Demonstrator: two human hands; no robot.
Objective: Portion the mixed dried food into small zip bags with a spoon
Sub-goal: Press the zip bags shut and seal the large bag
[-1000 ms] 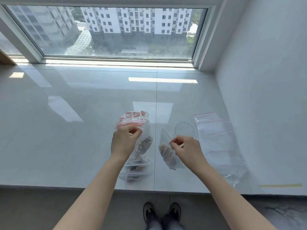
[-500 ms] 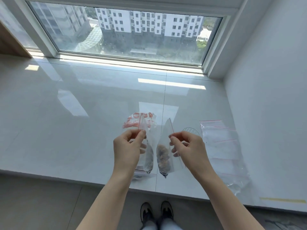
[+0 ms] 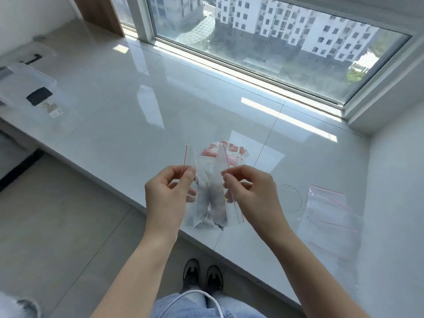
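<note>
Each hand holds a small clear zip bag up above the front edge of the white windowsill. My left hand [image 3: 168, 193] pinches the red-lined top of one small zip bag [image 3: 192, 203]. My right hand [image 3: 251, 193] pinches the top of a second small zip bag [image 3: 218, 210] with dark dried food at its bottom. Behind them lies the larger red-printed food bag [image 3: 226, 151]. A clear plastic spoon [image 3: 290, 199] rests on the sill to the right.
A pile of spare zip bags [image 3: 332, 216] lies at the right by the wall. At far left sits a clear plastic box [image 3: 23, 88] with a dark item and a small label. The windowsill [image 3: 137, 106] stretches back to the window; floor and my shoes are below.
Both hands lifted their bags off the sill and brought them closer together. The view swung left and down, revealing the box at the left.
</note>
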